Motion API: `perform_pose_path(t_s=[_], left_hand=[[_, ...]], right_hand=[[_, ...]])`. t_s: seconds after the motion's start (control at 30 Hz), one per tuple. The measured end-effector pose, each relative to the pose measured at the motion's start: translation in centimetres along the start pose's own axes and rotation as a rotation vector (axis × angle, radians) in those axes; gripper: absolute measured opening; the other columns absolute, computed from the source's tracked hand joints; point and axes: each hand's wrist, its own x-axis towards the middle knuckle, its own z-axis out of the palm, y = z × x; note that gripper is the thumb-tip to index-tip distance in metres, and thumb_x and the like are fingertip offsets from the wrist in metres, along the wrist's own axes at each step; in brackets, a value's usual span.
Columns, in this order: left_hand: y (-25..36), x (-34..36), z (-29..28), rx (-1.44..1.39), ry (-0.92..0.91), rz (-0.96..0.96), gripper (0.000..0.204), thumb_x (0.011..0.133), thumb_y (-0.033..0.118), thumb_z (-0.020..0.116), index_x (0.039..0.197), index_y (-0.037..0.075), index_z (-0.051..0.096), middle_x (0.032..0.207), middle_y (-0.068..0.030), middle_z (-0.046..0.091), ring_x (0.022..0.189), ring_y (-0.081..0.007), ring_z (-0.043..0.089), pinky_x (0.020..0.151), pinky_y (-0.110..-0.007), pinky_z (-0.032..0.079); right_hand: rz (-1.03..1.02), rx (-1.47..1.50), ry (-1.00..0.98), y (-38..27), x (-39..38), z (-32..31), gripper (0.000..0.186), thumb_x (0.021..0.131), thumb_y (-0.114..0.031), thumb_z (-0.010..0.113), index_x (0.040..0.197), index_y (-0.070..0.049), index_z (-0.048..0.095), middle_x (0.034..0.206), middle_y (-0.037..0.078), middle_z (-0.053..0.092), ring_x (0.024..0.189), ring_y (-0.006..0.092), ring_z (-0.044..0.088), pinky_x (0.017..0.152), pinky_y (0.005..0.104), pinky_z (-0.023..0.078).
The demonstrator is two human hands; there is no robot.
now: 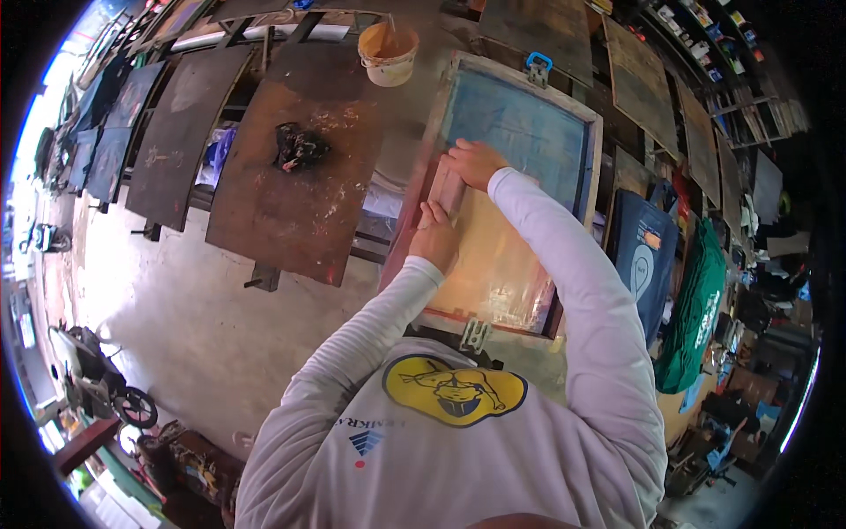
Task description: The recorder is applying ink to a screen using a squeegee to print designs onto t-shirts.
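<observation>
1. Your left hand (434, 240) is curled over the near end of the bar (447, 189), and your right hand (476, 165) is closed around its far end. Both are holding it; the undersides of your fingers are hidden.
2. The bar lies inside the frame (564, 104), along its left side, over the sheet (515, 119) stretched across it. You can't tell from here whether the bar touches the frame's left side.
3. Expect the bar to be light and stiff; it looks like wood. Its lower edge is out of sight, so you can't judge how soft that is.
4. Take it near both ends, as your hands have it now, so that pressure should spread evenly along its length.
5. The sheet looks thin and taut, so it probably gives a little and could tear under a corner. Keep the bar level on it.
6. The sheet's shiny near part may be wet and slippery; keep your fingertips up on the bar.
7. The frame looks stiff, with a blue-handled clamp (538, 70) at its far edge. If you must handle the frame, take its outer sides, clear of the sheet.
</observation>
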Motion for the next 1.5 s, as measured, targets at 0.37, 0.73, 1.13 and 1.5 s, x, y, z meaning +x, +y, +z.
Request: perform_pose_path(t_s=[0.37, 0.73, 1.13, 1.5], left_hand=[[4.4, -3.4, 1.9, -0.326, 0.057, -0.226, 0.046, 0.087, 0.018, 0.056, 0.124, -0.006, 0.045, 0.121, -0.0307, 0.059, 0.088, -0.0413, 0.07, 0.074, -0.046, 0.059], [3.8, -2.6, 0.3, -0.333, 0.246, -0.396, 0.043, 0.087, 0.023, 0.059, 0.119, -0.003, 0.049, 0.108, -0.0235, 0.067, 0.09, -0.0413, 0.068, 0.076, -0.05, 0.055], [7.0, -4.1, 0.1, -0.219, 0.06, -0.44, 0.028, 0.085, 0.023, 0.058, 0.103, 0.002, 0.055, 0.089, -0.0194, 0.072, 0.083, -0.0341, 0.072, 0.07, -0.044, 0.058], [0.6, 0.6, -0.6, -0.134, 0.331, -0.369, 0.029, 0.088, 0.027, 0.062, 0.105, 0.004, 0.058, 0.091, -0.0199, 0.072, 0.085, -0.0373, 0.071, 0.076, -0.047, 0.057]], right_hand=[[0.1, 0.166, -0.063, -1.3, -7.4, -0.2, 0.016, 0.075, -0.007, 0.062, 0.088, -0.009, 0.073, 0.103, 0.019, 0.069, 0.1, 0.0376, 0.065, 0.087, 0.044, 0.053], [-0.011, 0.021, 0.059, -1.2, -2.3, -1.6, 0.017, 0.087, -0.012, 0.051, 0.085, -0.012, 0.068, 0.095, 0.009, 0.069, 0.096, 0.034, 0.065, 0.085, 0.0407, 0.053], [-0.158, -0.076, 0.051, -2.3, -8.4, -1.7, 0.016, 0.072, -0.014, 0.067, 0.085, -0.008, 0.076, 0.099, 0.021, 0.071, 0.095, 0.0375, 0.069, 0.083, 0.0434, 0.055], [0.272, 0.056, -0.043, -1.5, -2.6, -2.8, 0.015, 0.075, -0.015, 0.066, 0.083, -0.007, 0.075, 0.094, 0.019, 0.072, 0.09, 0.0368, 0.07, 0.079, 0.0447, 0.056]])
